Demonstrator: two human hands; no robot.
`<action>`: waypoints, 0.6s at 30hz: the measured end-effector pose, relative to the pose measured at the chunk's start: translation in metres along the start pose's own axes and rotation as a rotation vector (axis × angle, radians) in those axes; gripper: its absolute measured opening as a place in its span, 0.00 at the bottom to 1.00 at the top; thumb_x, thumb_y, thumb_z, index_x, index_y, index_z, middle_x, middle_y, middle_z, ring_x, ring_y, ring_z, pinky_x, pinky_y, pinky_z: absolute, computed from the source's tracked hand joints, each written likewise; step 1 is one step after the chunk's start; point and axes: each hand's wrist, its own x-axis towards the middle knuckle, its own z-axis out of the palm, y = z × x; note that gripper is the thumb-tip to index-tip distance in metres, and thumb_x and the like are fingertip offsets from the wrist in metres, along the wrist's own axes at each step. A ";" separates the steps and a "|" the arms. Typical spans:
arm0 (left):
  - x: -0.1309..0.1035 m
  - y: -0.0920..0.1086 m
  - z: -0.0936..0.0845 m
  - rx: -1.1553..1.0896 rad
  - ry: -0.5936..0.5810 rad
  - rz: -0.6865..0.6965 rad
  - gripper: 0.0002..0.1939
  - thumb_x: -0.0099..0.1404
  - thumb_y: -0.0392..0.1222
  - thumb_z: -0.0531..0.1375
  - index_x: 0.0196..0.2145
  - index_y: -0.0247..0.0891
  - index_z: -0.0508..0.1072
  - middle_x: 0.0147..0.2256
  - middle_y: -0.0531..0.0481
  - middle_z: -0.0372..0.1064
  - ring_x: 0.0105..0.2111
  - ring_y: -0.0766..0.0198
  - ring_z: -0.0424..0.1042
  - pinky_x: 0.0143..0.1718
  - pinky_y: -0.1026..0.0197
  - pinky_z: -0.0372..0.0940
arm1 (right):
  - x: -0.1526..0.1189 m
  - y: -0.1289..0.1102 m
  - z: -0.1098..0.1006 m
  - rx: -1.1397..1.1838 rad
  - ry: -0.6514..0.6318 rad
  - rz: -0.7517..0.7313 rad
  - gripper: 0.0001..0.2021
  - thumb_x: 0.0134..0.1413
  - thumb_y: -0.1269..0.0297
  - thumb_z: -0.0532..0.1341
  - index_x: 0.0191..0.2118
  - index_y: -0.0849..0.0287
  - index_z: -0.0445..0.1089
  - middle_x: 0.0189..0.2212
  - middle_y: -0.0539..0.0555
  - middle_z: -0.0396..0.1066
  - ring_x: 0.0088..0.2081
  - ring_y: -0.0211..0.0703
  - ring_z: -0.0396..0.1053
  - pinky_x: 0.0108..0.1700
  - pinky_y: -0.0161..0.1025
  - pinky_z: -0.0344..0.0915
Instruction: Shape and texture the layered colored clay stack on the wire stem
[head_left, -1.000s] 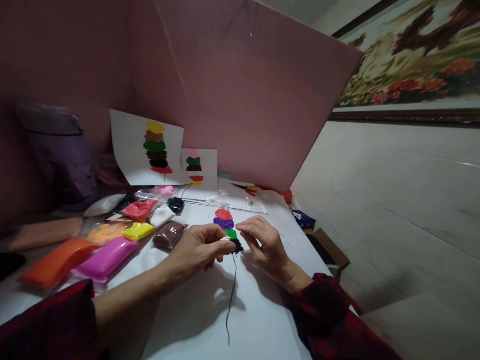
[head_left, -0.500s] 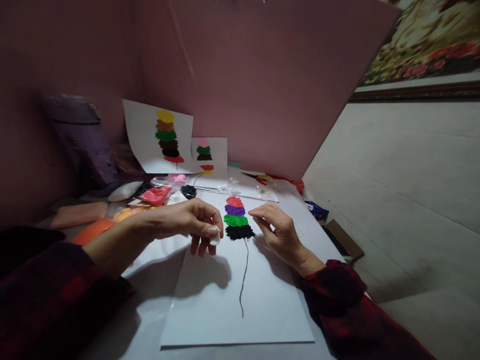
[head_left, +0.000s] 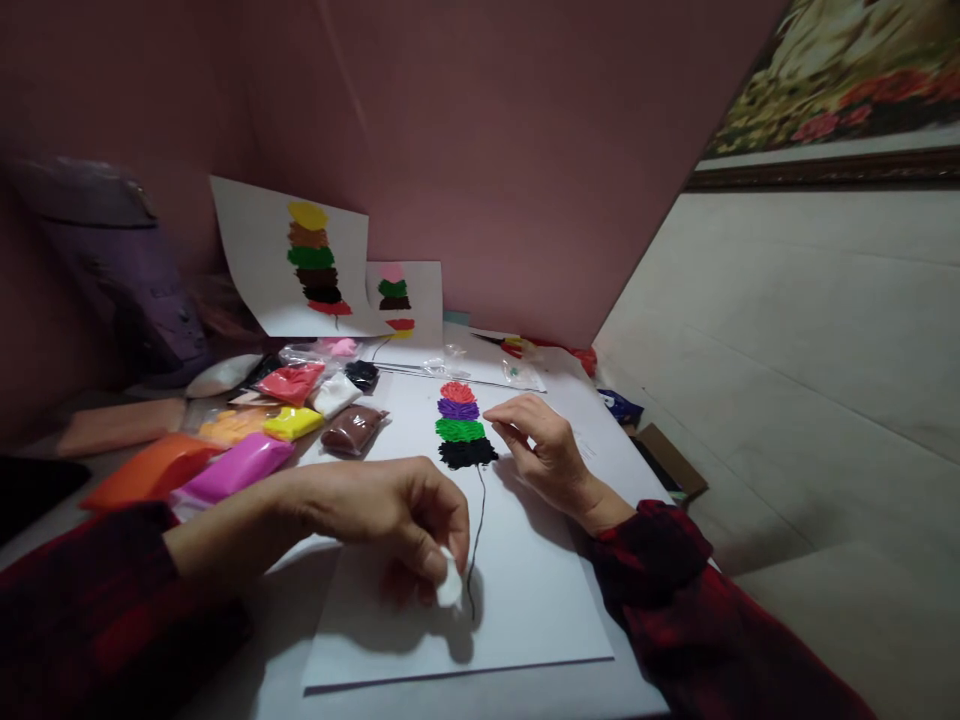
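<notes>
My left hand (head_left: 401, 520) pinches a small lump of white modelling clay (head_left: 449, 580) between thumb and fingers. It hangs over the lower half of a white sheet of paper (head_left: 540, 620), beside a thin dark line drawn there. Bands of textured clay are stacked on the sheet: red (head_left: 457, 393), purple (head_left: 458, 410), green (head_left: 460, 430) and black (head_left: 466, 453). My right hand (head_left: 541, 445) is closed in a pinch just right of the purple and green bands. Whatever lies between its fingertips is too small to make out.
At left lie several clay packets, among them a magenta packet (head_left: 238, 468), an orange packet (head_left: 154, 470) and a brown packet (head_left: 354, 429). Two pictures stand behind, one a tall sheet (head_left: 255, 260). Scissors (head_left: 510, 345) rest at the back, and a purple bottle (head_left: 127, 280) stands far left.
My left hand has moved down and slightly right with the white clay, uncovering the magenta, yellow and brown packets. My right hand keeps its pinch near the bands. The view has shifted slightly.
</notes>
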 end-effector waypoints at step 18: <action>0.009 -0.004 0.023 0.254 0.086 0.027 0.03 0.52 0.38 0.65 0.29 0.40 0.79 0.23 0.53 0.71 0.23 0.67 0.65 0.26 0.66 0.60 | -0.001 0.001 0.000 -0.020 -0.007 -0.001 0.10 0.58 0.75 0.57 0.39 0.56 0.73 0.34 0.54 0.75 0.38 0.45 0.70 0.42 0.46 0.68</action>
